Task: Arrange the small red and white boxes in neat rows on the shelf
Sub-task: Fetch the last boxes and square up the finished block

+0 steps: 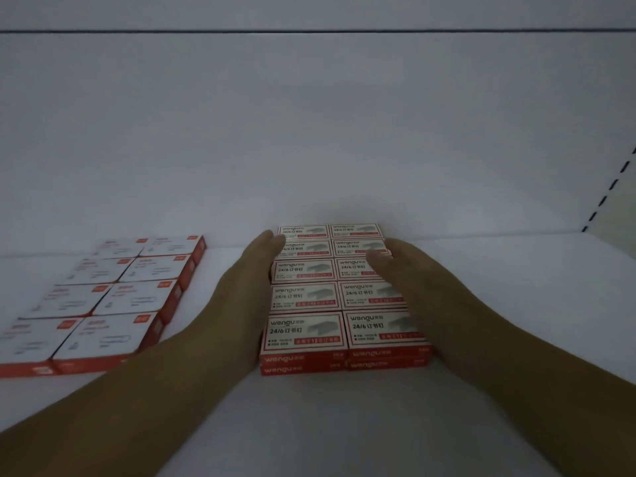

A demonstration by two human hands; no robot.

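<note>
A block of small red and white staple boxes [306,330] stands on the white shelf [344,425], two columns wide, several rows deep and two layers high. My left hand [247,290] lies flat against the block's left side, fingers straight and together. My right hand [409,273] presses the right side, its fingers resting over the top of the back right boxes. Neither hand grips a single box; both flank the block.
A second group of larger white boxes with red sides [113,304] sits in two columns at the left. The shelf's white back wall [309,132] rises behind. A slotted upright [605,194] stands at the right.
</note>
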